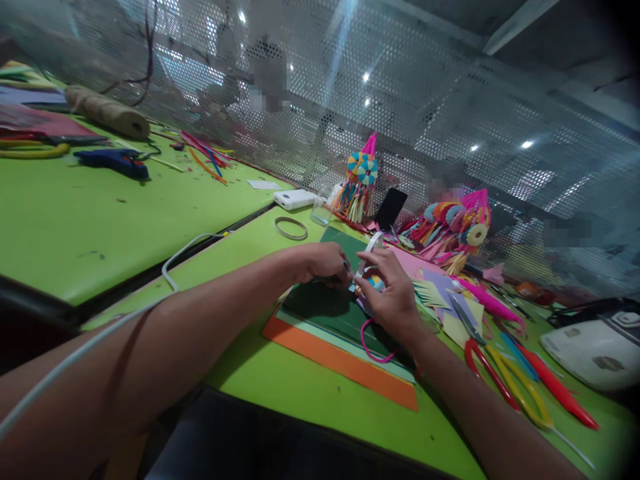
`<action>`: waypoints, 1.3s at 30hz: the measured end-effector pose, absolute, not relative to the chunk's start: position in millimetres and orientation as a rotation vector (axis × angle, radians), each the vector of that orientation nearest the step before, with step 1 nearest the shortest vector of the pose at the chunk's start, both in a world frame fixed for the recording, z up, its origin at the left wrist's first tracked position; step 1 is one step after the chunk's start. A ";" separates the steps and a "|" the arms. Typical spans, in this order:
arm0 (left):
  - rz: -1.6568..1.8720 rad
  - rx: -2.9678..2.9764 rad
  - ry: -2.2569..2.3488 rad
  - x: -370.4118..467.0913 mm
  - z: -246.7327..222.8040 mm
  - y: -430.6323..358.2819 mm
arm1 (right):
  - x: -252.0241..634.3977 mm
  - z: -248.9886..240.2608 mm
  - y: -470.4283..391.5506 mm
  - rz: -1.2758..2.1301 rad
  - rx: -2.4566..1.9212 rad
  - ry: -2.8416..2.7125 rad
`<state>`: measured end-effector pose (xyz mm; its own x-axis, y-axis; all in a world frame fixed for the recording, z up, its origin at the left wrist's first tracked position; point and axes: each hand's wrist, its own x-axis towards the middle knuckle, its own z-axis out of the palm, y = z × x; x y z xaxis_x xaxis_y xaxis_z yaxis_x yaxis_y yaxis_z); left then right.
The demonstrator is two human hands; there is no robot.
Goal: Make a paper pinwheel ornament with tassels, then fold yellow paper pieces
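Note:
My left hand [330, 265] is closed, its fingertips pressed together low over a dark green sheet [313, 313]; what they pinch is hidden. My right hand [393, 290] faces it, with curled fingers round a white ring [373, 243] that looks like a tape roll. Between the two hands sits a small blue and yellow paper piece [376, 283], partly covered by my right fingers. From under my right hand a magenta loop of cord [364, 343] hangs over the green sheet. Pale green and orange sheets [345, 360] stick out beneath it.
Red-handled scissors [473, 353], yellow-handled scissors [525, 393] and a red tool [560, 387] lie at right. Tasselled paper ornaments [363, 170], a phone [391, 208] and a white power bank [295, 199] stand behind. A white cable [167, 273] crosses my left arm. A blue glue gun [114, 162] lies far left.

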<state>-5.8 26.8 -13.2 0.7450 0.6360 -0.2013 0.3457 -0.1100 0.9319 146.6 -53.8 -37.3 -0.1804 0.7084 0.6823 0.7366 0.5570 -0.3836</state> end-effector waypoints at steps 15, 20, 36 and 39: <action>0.336 1.637 0.791 -5.5 -10.9 24.2 | 145.2 -36.3 -57.1 -0.218 -1.148 -2.032; 0.320 1.652 0.818 -4.6 -9.5 22.5 | 143.6 -37.2 -57.8 -0.216 -1.167 -2.000; 0.344 1.605 0.839 -5.3 -6.1 21.1 | 145.5 -37.0 -59.2 -0.244 -1.178 -2.057; 0.346 1.575 0.804 -6.0 -6.4 21.8 | 145.1 -37.7 -60.1 -0.273 -1.171 -2.088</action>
<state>-6.0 21.8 -6.4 0.7099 0.6665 -0.2277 0.2924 0.0152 0.9562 145.1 -60.1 -37.7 -0.3321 0.6590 0.6749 0.8102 0.5656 -0.1536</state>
